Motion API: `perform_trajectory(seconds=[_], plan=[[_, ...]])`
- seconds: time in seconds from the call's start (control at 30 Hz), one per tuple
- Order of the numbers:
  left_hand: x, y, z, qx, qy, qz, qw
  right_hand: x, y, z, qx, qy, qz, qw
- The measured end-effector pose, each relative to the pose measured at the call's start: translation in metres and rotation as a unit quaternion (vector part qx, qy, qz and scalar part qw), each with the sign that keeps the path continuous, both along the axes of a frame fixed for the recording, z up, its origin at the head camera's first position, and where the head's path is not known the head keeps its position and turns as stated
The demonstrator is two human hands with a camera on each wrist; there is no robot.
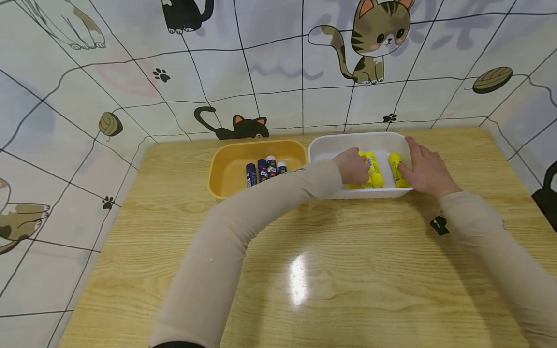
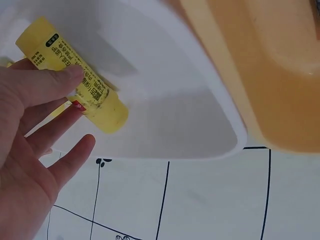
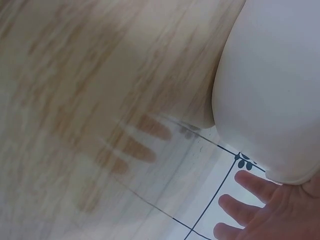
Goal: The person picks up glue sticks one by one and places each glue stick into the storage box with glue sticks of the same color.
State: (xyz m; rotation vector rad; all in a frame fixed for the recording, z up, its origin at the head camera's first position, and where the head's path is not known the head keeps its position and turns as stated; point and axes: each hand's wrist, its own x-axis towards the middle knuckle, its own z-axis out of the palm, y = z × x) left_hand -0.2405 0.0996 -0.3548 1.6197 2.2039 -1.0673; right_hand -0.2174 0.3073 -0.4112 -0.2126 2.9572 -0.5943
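Observation:
My left hand (image 1: 353, 166) is inside the white bin (image 1: 374, 194). Thumb and fingers pinch a yellow glue stick (image 2: 97, 92) with printed lettering, tilted in the left wrist view. Close beside that hand lies another yellow glue stick (image 1: 375, 171). Further right in the bin is a separate yellow glue stick (image 1: 398, 169). My right hand (image 1: 430, 168) holds the bin's right end, thumb over the inside and overlapping that stick. In the right wrist view, several fingers (image 3: 250, 185) of it spread outside the bin wall.
An orange bin (image 1: 230, 169) stands directly left of the white one, with several dark blue glue sticks (image 1: 262, 169) in it, partly behind my left sleeve. Both bins sit at the back of the wooden table (image 1: 339, 275), near the cat-print wall covering (image 1: 278, 63).

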Motion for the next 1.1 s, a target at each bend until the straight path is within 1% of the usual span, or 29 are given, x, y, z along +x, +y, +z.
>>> perform_trajectory(seconds=[0.13,0.33,0.47,0.67,0.87,1.0,1.1], plan=[[0.0,0.002,0.0,0.004,0.005,-0.006,1.0,0.0,0.0,0.001,-0.003,-0.006,-0.002,1.0],[0.004,0.005,-0.001,0.0,0.019,-0.033,0.9993,0.0,0.0,0.001,-0.006,0.0,0.003,1.0],[0.004,0.008,-0.001,0.018,0.025,-0.049,0.9983,0.0,0.0,0.0,-0.008,0.001,0.002,1.0],[0.004,0.009,0.0,0.021,0.041,-0.058,0.9973,0.001,0.0,0.0,-0.015,0.004,0.0,1.0],[0.009,0.002,0.0,0.034,0.046,-0.065,0.9963,0.002,-0.001,0.0,-0.022,0.003,-0.002,1.0],[0.015,-0.009,0.0,0.048,0.047,-0.086,0.9941,0.003,-0.002,0.002,-0.024,-0.004,-0.005,1.0],[0.017,-0.019,-0.001,0.052,0.051,-0.101,0.9922,0.003,-0.003,0.002,-0.022,-0.007,-0.008,1.0]])
